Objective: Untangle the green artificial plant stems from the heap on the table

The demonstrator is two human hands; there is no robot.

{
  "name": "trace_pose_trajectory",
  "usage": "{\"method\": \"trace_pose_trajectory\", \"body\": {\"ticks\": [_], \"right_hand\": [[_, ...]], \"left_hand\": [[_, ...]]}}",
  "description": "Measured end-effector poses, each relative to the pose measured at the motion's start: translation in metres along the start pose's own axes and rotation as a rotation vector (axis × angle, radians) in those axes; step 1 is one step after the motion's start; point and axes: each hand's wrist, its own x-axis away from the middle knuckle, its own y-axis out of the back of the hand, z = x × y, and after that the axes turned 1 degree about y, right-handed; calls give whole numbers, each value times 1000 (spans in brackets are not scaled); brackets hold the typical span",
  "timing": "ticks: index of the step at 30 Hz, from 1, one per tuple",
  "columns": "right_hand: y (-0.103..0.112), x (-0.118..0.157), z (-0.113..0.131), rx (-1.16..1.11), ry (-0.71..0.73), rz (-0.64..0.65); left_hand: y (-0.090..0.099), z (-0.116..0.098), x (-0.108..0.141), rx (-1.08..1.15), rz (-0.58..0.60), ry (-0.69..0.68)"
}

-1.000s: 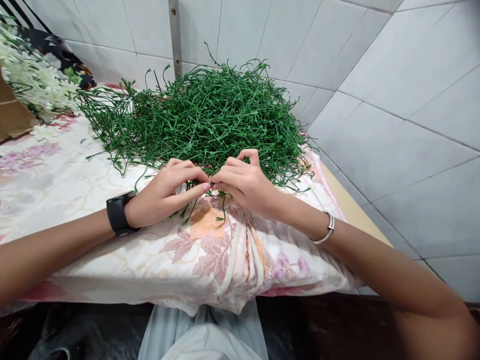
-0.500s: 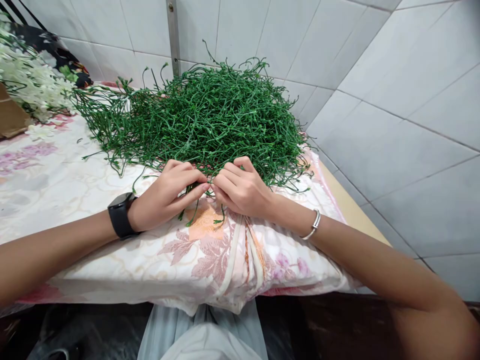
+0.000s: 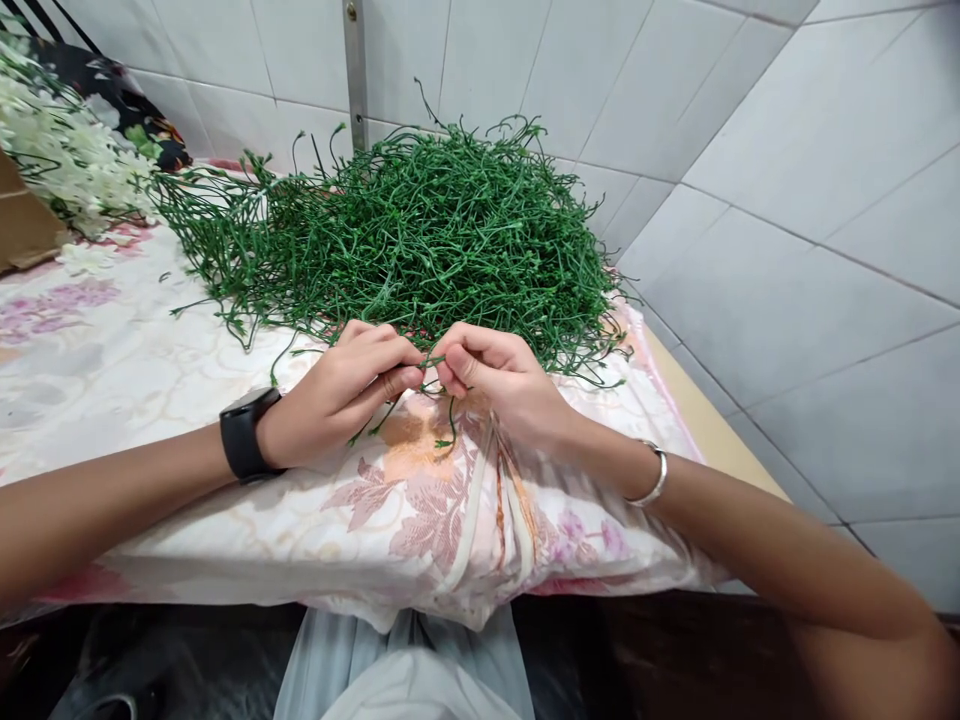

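My left hand (image 3: 350,392), with a black watch (image 3: 249,432) at its wrist, pinches a thin green artificial flower stem (image 3: 433,362) between thumb and fingers. Facing it, my right hand (image 3: 504,380) has its thumb and forefinger closed on the other end of that stem. A silver bangle (image 3: 655,474) circles the right wrist. Several stem ends (image 3: 446,440) hang or lie just below the fingers. Right behind both hands rises a large tangled heap of green plastic stems (image 3: 450,230). Part of what lies under the left palm is hidden.
A flowered cloth (image 3: 187,530) covers the table, bunched at the front edge. White artificial flowers (image 3: 90,160) and a brown cardboard piece (image 3: 26,220) are at the far left. Tiled walls (image 3: 817,300) stand behind and to the right; bare board (image 3: 697,420) shows along the right edge.
My right hand has rolled over, bringing its thumb into sight, and a green stem now shows between both hands' fingertips. The left hand has barely moved.
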Motion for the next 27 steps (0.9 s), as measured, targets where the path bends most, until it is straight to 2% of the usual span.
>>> {"method": "trace_pose_trajectory", "body": {"ticks": [2,4,8,10,12,16,18,22,27], "right_hand": [[7,-3,2,-145,-51,-79],[30,-9,9,-147,-7,-237],[93,-22,29,115,315,-610],[106,-25,31,324,402,-669],[99,-25,25,554,418,-577],[59,-19,6,1151,430,-178],[43,-16,2,1294,477,-101],[24,-10,8,1170,551,-167],[11,-6,9,954,393,-165]], "left_hand": [[-1,0,1,-4,-13,29],[-1,1,2,-11,-33,74],[-3,4,4,34,-113,167],[-4,4,3,87,-144,187],[-4,3,1,109,-160,197],[-4,2,0,85,-84,177],[-4,3,-1,117,-70,168],[-3,5,-1,148,-125,137],[-1,6,-1,72,-144,54]]}}
